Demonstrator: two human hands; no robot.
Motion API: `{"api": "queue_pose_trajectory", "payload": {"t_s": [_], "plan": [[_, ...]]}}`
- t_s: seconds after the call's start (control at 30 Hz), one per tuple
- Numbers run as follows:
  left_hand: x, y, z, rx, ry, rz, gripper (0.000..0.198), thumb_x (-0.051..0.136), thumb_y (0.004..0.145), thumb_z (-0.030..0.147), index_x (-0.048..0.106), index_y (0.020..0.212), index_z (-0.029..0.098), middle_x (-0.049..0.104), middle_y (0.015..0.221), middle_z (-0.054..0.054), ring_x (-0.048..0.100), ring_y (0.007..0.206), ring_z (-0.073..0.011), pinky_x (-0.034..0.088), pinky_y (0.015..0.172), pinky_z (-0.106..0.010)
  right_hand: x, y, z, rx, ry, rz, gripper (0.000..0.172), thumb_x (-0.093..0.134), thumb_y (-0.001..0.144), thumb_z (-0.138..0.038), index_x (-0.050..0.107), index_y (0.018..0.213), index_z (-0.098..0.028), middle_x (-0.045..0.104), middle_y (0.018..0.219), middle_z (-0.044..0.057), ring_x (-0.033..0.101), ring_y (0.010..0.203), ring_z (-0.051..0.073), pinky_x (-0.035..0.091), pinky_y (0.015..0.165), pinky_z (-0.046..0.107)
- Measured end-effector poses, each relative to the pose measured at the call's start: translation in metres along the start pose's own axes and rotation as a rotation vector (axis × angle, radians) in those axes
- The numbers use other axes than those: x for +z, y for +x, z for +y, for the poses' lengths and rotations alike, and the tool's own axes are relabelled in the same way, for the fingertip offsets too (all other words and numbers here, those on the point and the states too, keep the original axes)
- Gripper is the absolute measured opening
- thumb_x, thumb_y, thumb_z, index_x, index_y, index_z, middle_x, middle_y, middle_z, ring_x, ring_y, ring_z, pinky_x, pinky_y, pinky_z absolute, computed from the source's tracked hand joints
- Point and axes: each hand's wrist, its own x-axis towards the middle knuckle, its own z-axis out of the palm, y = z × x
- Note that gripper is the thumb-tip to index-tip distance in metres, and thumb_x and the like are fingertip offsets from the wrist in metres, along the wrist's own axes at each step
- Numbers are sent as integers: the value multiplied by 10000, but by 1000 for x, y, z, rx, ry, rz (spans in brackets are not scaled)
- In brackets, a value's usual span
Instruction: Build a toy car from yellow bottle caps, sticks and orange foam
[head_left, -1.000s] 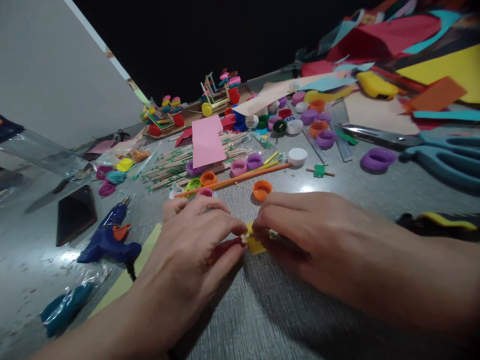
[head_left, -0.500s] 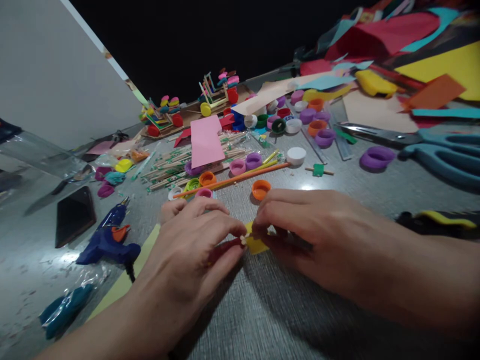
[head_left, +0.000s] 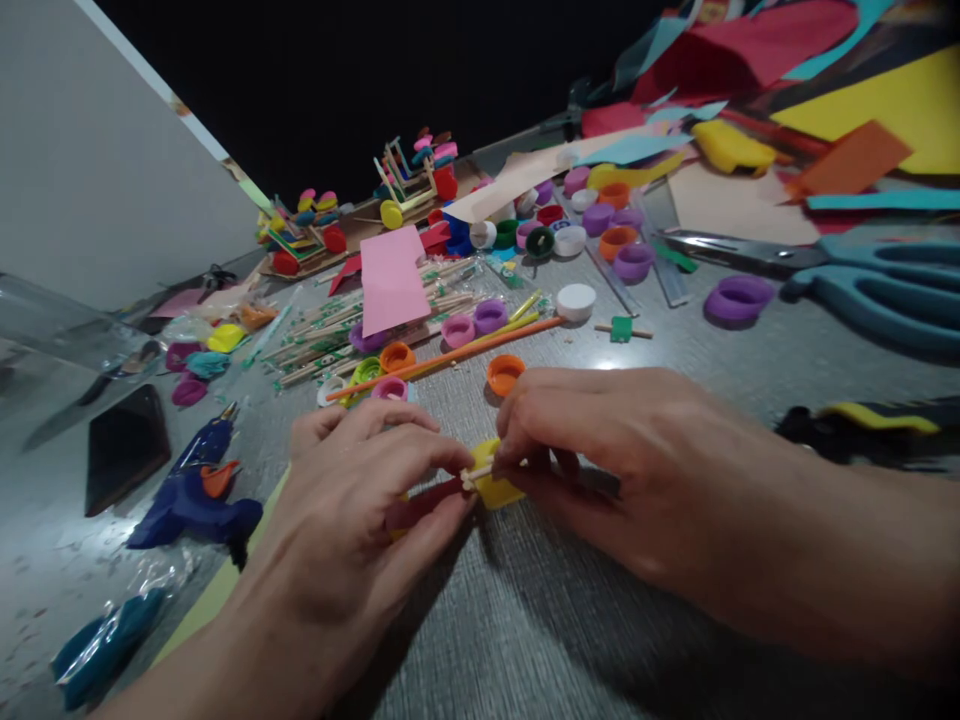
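My left hand (head_left: pixel 360 500) and my right hand (head_left: pixel 600 460) meet at the middle of the grey table (head_left: pixel 570 640). Between their fingertips sits a small yellow bottle cap (head_left: pixel 491 487) with a thin wooden stick (head_left: pixel 475 473) through it. My right hand pinches the cap and stick from the right. My left hand's thumb and forefinger close on the stick's left end, with something red (head_left: pixel 431 497) under its fingers. An orange cap (head_left: pixel 504 374) lies just beyond my right knuckles.
A blue glue gun (head_left: pixel 199 490) and a dark phone (head_left: pixel 124 450) lie at the left. Blue-handled scissors (head_left: pixel 862 280) and coloured paper (head_left: pixel 862 110) fill the right. Several caps, a pink card (head_left: pixel 390 280), wooden sticks (head_left: pixel 330 335) and small cap-and-stick models (head_left: pixel 412 175) sit farther back.
Both hands have drifted slightly left in the view and lifted the yellow cap a little. The pinch on the stick stays the same.
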Motion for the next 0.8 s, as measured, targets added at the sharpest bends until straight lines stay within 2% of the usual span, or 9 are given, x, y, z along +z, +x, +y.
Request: {"api": "queue_pose_trajectory", "payload": {"t_s": [0.33, 0.53, 0.8], "plan": [[0, -1, 2, -20, 29, -19, 116, 608, 944, 221, 624, 1039, 287, 677, 1046, 6, 612, 1071, -243, 334, 902, -431, 4, -2, 4, -1, 47, 35, 180, 610, 782, 7, 566, 754, -165, 546, 704, -64, 421, 610, 74, 292, 546, 218], [0, 2, 2, -13, 25, -16, 113, 596, 950, 208, 624, 1035, 277, 677, 1039, -3, 611, 1059, -241, 337, 880, -435, 5, -2, 4, 8, 73, 9, 162, 615, 814, -7, 575, 792, -162, 572, 763, -52, 451, 657, 76, 309, 574, 217], [0, 1, 1, 2, 46, -27, 115, 623, 942, 213, 615, 1034, 283, 689, 1042, 7, 623, 1057, -244, 332, 862, -430, 6, 0, 2, 35, 76, 26, 188, 629, 786, 28, 600, 740, -152, 578, 685, -62, 442, 597, 64, 308, 541, 210]]}}
